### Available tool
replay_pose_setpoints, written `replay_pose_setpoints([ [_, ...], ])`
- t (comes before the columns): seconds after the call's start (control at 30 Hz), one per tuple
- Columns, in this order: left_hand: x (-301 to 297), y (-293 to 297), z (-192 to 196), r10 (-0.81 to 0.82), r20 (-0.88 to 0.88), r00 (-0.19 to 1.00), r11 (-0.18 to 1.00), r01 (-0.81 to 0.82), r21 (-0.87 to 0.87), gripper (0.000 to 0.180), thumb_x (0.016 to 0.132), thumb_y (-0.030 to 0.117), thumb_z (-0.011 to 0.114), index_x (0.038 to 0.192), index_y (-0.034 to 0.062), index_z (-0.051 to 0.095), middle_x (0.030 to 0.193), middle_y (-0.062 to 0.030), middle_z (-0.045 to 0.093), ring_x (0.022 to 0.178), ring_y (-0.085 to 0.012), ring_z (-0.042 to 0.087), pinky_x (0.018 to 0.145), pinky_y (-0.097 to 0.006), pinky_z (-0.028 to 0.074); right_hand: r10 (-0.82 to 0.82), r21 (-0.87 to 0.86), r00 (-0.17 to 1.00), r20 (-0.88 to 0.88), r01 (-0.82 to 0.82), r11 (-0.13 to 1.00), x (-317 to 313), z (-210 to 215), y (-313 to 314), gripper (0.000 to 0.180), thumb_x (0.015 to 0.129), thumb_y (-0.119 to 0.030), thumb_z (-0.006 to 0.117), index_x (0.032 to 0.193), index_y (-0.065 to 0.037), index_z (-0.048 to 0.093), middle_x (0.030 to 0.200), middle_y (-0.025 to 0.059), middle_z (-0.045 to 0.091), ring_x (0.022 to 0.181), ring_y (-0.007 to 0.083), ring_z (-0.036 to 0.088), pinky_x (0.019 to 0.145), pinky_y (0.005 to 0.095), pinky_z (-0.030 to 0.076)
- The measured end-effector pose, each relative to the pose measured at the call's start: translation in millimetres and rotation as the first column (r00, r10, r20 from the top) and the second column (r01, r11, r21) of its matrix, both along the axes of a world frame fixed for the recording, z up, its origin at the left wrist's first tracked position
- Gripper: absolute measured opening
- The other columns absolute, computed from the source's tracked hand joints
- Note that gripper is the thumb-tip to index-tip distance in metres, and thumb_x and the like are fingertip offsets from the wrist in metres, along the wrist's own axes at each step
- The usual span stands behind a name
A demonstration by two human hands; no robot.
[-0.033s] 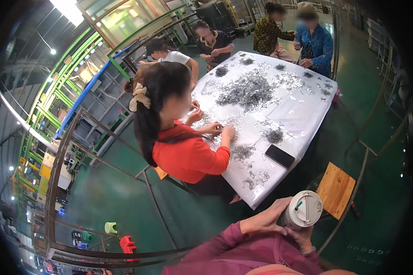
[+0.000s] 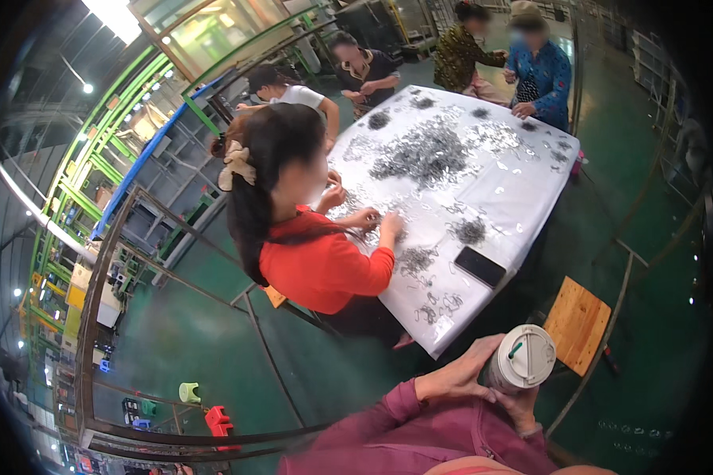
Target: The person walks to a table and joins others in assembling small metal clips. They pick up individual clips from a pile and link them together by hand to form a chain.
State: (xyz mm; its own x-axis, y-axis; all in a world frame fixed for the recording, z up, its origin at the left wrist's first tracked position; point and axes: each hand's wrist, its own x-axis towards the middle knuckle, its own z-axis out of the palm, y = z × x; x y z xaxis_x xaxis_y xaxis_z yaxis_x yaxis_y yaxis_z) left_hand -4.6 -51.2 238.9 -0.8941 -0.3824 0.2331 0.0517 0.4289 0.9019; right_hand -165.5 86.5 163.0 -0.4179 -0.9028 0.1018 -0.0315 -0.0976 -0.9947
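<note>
My left hand [image 2: 459, 376] wraps around the side of a tumbler [image 2: 523, 358] that has a white lid with a small green tab. Under the tumbler, my right hand [image 2: 524, 410] cups its base, partly hidden by it. Both arms wear maroon sleeves [image 2: 420, 435] and come in from the lower edge. I hold the tumbler above the green floor, just short of the near corner of a white-covered table [image 2: 523, 198].
Heaps of small grey metal parts [image 2: 428, 154] and a black phone [image 2: 480, 266] lie on the table. A person in a red top [image 2: 325, 265] sits at its left side, and several others work at the far end. A wooden stool [image 2: 576, 323] stands right of the tumbler. Metal rails [image 2: 253, 317] cross the floor.
</note>
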Motion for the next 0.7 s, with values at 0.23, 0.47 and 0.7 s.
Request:
replay_pose_setpoints([
  [0.23, -27, 9, -22, 0.105, -0.060, 0.993, 0.989, -0.097, 0.114, 0.111, 0.062, 0.027, 0.090, 0.147, 0.0021, 0.023, 0.145, -0.0175, 0.032, 0.137, -0.0345, 0.031, 0.115, -0.041, 0.025, -0.087, -0.009, 0.877, -0.472, 0.094, 0.996, 0, -27, -1, 0.080, 0.066, -0.036, 0.087, 0.132, -0.007, 0.052, 0.131, 0.0119, 0.057, 0.123, 0.0281, 0.053, 0.108, 0.0422, 0.037],
  [0.47, -26, -10, -32, 0.109, 0.002, 0.994, 0.984, -0.108, 0.139, 0.102, 0.056, 0.027, 0.090, 0.138, -0.0001, 0.037, 0.133, -0.0198, 0.048, 0.122, -0.0337, 0.050, 0.103, -0.040, 0.042, 0.144, 0.156, 0.980, -0.139, -0.122, 0.980, -7, 14, -5, 0.096, 0.064, -0.037, 0.088, 0.142, -0.005, 0.041, 0.142, 0.0146, 0.046, 0.134, 0.0301, 0.041, 0.115, 0.0426, 0.029],
  [0.7, -15, -19, -66, -0.280, 0.190, 0.941, 0.854, 0.154, 0.496, 0.095, 0.061, 0.018, 0.089, 0.140, 0.0002, 0.040, 0.135, -0.0156, 0.052, 0.122, -0.0279, 0.054, 0.105, -0.042, 0.045, -0.042, 0.123, 0.949, -0.313, 0.084, 0.989, -12, 41, 44, 0.118, 0.058, -0.046, 0.087, 0.148, 0.000, 0.026, 0.145, 0.0216, 0.037, 0.136, 0.0372, 0.036, 0.114, 0.0455, 0.030],
])
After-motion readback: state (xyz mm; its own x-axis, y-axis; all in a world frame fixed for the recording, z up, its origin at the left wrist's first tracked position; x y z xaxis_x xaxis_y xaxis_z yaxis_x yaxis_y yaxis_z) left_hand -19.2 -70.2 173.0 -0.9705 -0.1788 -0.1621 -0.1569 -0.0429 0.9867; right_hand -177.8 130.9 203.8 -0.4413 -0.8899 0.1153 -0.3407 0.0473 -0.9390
